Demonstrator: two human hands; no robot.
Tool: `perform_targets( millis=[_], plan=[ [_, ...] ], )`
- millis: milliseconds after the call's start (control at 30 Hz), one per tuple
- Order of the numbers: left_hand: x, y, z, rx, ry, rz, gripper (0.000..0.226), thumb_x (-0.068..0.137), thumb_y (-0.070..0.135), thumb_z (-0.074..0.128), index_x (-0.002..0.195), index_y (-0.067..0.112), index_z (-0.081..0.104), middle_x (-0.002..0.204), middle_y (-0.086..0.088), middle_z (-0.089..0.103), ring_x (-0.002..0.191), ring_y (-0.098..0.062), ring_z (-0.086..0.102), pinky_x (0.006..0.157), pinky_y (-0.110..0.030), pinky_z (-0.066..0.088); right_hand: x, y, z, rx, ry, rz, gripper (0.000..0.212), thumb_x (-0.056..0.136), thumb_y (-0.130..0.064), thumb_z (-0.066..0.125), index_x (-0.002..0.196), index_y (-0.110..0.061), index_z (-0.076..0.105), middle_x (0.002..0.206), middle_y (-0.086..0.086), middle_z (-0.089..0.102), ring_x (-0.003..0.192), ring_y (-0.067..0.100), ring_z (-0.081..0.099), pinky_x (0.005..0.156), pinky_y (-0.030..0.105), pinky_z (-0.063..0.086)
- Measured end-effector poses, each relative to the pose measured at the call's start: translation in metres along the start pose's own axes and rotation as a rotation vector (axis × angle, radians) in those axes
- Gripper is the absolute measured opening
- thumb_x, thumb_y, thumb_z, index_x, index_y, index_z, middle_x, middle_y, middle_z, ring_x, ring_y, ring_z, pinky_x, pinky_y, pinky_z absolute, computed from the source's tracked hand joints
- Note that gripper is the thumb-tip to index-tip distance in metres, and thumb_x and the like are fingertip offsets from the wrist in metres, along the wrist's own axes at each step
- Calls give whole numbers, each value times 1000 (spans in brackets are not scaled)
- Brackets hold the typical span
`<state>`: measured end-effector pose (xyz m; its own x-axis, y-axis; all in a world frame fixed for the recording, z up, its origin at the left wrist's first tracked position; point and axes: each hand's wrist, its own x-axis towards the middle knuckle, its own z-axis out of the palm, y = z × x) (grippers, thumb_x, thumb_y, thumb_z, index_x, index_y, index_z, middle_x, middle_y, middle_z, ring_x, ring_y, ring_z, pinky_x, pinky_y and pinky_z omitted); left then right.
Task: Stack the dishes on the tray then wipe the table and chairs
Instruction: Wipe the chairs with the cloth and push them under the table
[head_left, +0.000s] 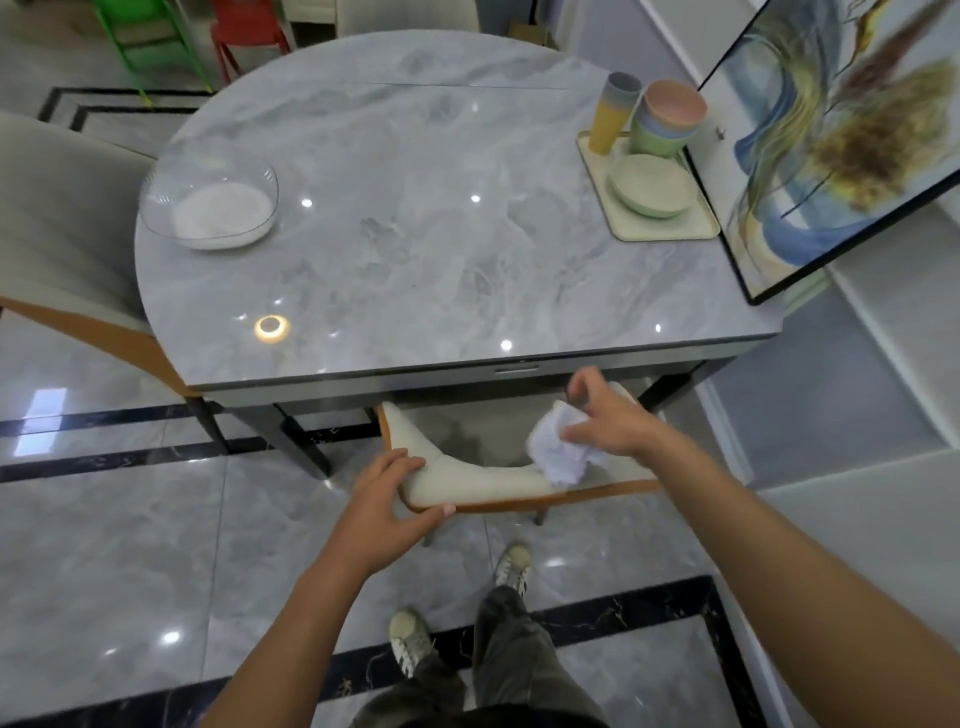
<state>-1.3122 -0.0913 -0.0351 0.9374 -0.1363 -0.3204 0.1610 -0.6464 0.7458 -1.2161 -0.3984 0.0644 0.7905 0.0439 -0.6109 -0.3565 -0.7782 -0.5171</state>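
Head view. We see a grey marble-patterned table (415, 234), rounded at its far side and glossy with ceiling-light reflections, standing on polished grey floor tiles (104, 545) with black inlay bands. At its right far corner a cream tray (670, 231) carries stacked plates (652, 184), stacked bowls (670, 122) and stacked cups (613, 111). A clear glass bowl (210, 202) sits near the left edge. A framed painting (841, 135) leans beside the tray. A cream chair (483, 478) with an orange-brown edge is tucked under the near side of the table; a second chair (57, 228) stands at the left. Our left hand (387, 501) curls its fingers over the chair back's left end, gripping it. Our right hand (610, 421) closes loosely around a crumpled white cloth (558, 449), pressing it against the chair back.
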Motion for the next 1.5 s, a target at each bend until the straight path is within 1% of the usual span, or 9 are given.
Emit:
perform_targets(
  millis=[233,400,600,733,833,967,1100,1300,1500],
  plan=[
    [4,0,2,-76,40,0,65,71,59,86,126,41,58,144,19,40,137,-9,35,112,-33,36,8,41,-4,-654,77,6,25,94,-31,67,110,-33,48,124,0,46,105,23,52,85,35,52],
    [2,-4,0,-99,113,-103,102,53,76,85,142,35,54,148,12,38,138,-12,36,117,-41,38,6,27,1,-710,-71,49,25,99,-45,57,100,-24,70,100,1,71,86,17,63,73,30,50],
    [-6,4,5,-201,137,-193,123,46,77,87,152,34,42,156,4,42,143,-18,40,116,-45,40,7,7,18,-892,-60,-9,17,97,-36,63,90,-23,55,92,-1,62,83,17,58,71,27,44],
    [-5,3,6,-280,137,-207,124,52,64,94,157,30,37,156,5,44,140,-16,45,109,-35,42,11,-13,35,-890,-6,-9,18,95,-34,70,88,-21,60,94,3,69,88,18,64,86,30,56],
    [-2,3,6,-300,113,-201,126,52,64,94,157,30,34,157,5,44,140,-16,45,107,-32,43,17,-25,49,-766,-18,-27,10,94,-27,70,88,-21,66,88,1,67,82,16,63,76,26,53],
    [-6,3,6,-319,112,-213,122,57,59,95,158,30,33,158,7,44,133,-11,50,92,-18,41,20,-50,73,-495,20,-148,9,89,-16,67,85,-21,73,83,-2,71,77,13,65,65,26,53],
    [-11,4,7,-459,106,-182,106,63,43,98,151,33,40,145,15,50,115,8,53,78,-1,47,17,-69,107,-31,-14,-300,6,92,-19,73,92,-25,75,87,-8,75,82,6,71,78,34,62],
    [-3,-11,-2,-610,-6,-255,107,57,35,102,146,39,43,140,13,54,120,1,58,89,-24,59,32,-67,95,-232,-319,-388,34,84,-42,80,115,-43,67,117,-17,65,98,5,63,84,29,57],
    [6,-17,-7,-535,-96,-357,112,46,54,101,142,42,46,138,16,59,123,-5,59,103,-33,55,64,-60,107,-235,-320,-572,24,90,-34,73,111,-38,61,108,-12,58,97,6,55,82,31,50]
  ],
)
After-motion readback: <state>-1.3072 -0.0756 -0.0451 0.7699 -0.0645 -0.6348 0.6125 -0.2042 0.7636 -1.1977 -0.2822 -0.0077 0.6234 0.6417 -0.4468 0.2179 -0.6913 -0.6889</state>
